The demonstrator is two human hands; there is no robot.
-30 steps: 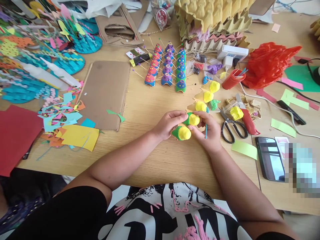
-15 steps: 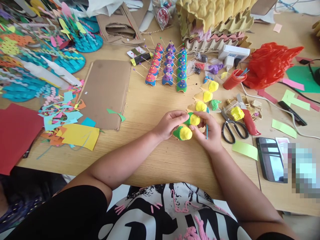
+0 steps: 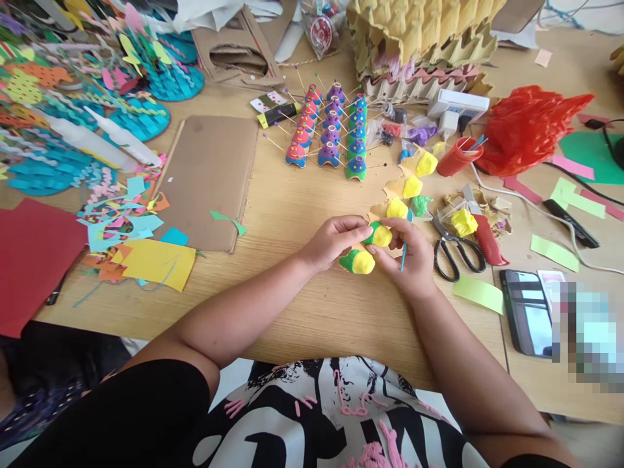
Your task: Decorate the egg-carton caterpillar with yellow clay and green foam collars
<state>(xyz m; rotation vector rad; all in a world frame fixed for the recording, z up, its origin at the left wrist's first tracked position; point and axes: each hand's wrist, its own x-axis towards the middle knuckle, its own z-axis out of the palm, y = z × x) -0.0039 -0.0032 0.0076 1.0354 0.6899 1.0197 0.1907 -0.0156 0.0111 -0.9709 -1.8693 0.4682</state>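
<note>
Both hands hold a strip of egg-carton cups that slants away from me to the right. Yellow clay covers part of each cup, and the nearest two also carry green clay. My left hand is closed on the strip, thumb against the green clay of the second cup. From the other side my right hand pinches the same cup and also keeps a thin blue stick between its fingers. Beyond the right fingers lies a lump of green clay. Some fingertips are hidden behind the cups.
Three finished-looking caterpillar rows with pins stand behind. Scissors, a red cutter and a phone lie to the right. Cardboard and paper scraps are on the left, egg trays at the back.
The far end of the cup strip has swung slightly to the right. Green clay on the second cup looks a little more spread. Both hands keep their hold, and the whole view has shifted slightly.
</note>
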